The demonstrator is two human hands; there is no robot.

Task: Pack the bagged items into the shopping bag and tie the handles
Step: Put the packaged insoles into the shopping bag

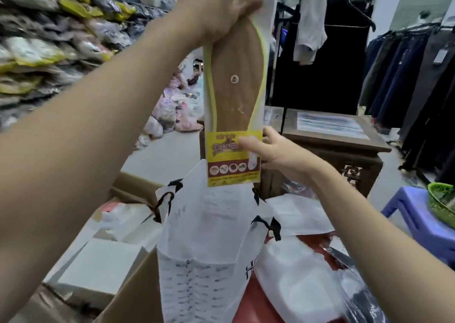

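Nearest, at six o'clock in the view, the white paper shopping bag [211, 244] stands upright with its mouth open. It leans against a cardboard carton [138, 285] at its nine o'clock. Its black ribbon handles [167, 199] hang loose and untied on both sides. At the bag's three o'clock, white plastic-wrapped bagged items [295, 281] lie on a red surface, outside the bag.

Above the mouth, at the bag's twelve o'clock, an insole packet [236, 89] hangs upright, with its yellow label end lowest and just over the opening. The right hand [275, 150] pinches that label end, thumb on the front and the other fingers behind it. The left hand [221, 10], high at twelve o'clock in the view, has its fingers curled round the packet's top edge.

Farther off, a purple stool [423, 219] stands at four o'clock, a carved wooden table [344, 150] at two o'clock, and dark clothes hang on a garment rail [394, 76] beyond it. Stacked bagged garments [49, 39] fill the ten o'clock corner.

I judge the task to be in its packing stage. This packet is lined up to go in but is not yet inside, and at least one wrapped bundle beside the bag awaits its turn. The bag's inside is hidden from this angle, so it may already hold something. Tying the handles is wholly left to do.
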